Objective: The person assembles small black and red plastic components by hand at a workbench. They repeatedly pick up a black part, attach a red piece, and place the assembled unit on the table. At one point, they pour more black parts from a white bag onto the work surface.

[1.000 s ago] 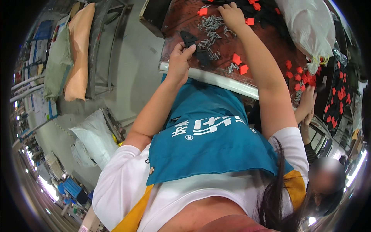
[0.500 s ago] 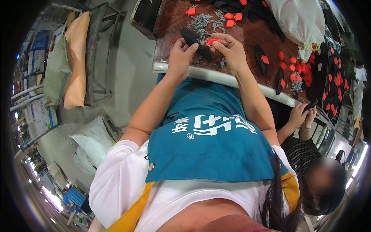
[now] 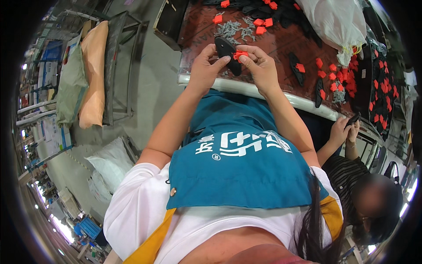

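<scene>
In my left hand [image 3: 205, 69] is a long black plastic part [image 3: 225, 46] with tapered ends, pinched between thumb and fingers. My right hand [image 3: 263, 70] grips a small red plastic piece [image 3: 240, 54] and holds it against the middle of the black part. Whether the two are joined I cannot tell. Beyond my hands lies a heap of small metal springs or screws [image 3: 228, 31] on the reddish-brown table [image 3: 200, 48]. Loose red pieces [image 3: 259, 30] are scattered beside the heap.
More black parts [image 3: 296, 70], some with red pieces on them, lie to the right. A white plastic bag [image 3: 338, 26] stands at the far right. A co-worker's hands [image 3: 345, 132] hold a black part near the table's white padded front edge [image 3: 303, 102].
The red piece has come up against the black part, and the black part has turned to stand more upright. Both hands have drawn slightly closer together.
</scene>
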The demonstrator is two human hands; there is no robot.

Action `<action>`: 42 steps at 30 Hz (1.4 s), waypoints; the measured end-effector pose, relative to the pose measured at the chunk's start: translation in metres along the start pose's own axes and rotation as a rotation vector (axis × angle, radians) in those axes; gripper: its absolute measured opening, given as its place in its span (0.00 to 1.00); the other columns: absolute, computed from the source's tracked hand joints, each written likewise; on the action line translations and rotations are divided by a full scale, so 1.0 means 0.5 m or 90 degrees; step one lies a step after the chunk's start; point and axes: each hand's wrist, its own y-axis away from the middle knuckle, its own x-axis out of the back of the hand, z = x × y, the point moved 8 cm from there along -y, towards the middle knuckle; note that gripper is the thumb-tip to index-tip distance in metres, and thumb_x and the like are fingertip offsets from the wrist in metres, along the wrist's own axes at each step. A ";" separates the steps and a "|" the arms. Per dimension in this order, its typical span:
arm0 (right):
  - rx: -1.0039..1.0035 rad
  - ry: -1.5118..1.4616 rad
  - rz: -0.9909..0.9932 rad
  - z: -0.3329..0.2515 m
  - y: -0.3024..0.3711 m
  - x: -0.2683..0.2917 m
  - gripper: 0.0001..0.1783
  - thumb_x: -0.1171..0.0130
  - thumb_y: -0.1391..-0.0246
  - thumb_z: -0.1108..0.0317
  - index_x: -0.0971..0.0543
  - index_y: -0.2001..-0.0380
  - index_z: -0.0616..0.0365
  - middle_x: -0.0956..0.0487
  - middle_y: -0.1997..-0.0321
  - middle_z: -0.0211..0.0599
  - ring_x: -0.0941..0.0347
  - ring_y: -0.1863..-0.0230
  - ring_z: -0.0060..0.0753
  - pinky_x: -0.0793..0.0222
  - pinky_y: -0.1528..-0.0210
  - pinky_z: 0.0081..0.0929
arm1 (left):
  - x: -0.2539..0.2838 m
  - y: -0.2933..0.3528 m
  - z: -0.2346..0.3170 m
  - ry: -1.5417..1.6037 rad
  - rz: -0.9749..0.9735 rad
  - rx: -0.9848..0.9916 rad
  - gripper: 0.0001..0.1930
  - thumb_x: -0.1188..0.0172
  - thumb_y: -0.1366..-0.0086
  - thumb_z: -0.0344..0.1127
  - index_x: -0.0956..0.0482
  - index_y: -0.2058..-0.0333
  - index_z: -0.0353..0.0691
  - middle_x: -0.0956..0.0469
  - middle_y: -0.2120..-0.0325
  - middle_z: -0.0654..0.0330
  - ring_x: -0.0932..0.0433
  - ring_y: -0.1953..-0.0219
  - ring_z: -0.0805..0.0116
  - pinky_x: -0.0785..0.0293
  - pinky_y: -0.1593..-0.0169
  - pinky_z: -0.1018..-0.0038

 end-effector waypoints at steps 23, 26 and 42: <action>0.180 0.202 0.052 -0.044 0.032 -0.026 0.23 0.40 0.48 0.70 0.28 0.47 0.58 0.20 0.56 0.42 0.22 0.59 0.36 0.29 0.56 0.24 | -0.031 0.014 0.023 -0.012 -0.118 -0.035 0.11 0.46 0.34 0.30 0.31 0.54 0.39 0.24 0.63 0.64 0.25 0.63 0.77 0.26 0.61 0.80; 0.225 0.281 0.091 -0.060 0.016 -0.027 0.29 0.37 0.51 0.68 0.31 0.46 0.60 0.23 0.53 0.44 0.26 0.53 0.42 0.30 0.51 0.29 | -0.027 0.012 -0.016 0.163 0.007 0.043 0.11 0.47 0.34 0.33 0.31 0.55 0.40 0.25 0.63 0.63 0.24 0.65 0.75 0.26 0.64 0.79; 0.372 0.734 0.101 -0.087 0.041 -0.009 0.26 0.31 0.62 0.62 0.25 0.58 0.60 0.26 0.65 0.40 0.33 0.59 0.46 0.34 0.57 0.37 | -0.048 0.016 -0.059 0.238 -0.001 0.164 0.14 0.52 0.30 0.37 0.33 0.52 0.35 0.26 0.59 0.56 0.23 0.60 0.66 0.25 0.53 0.67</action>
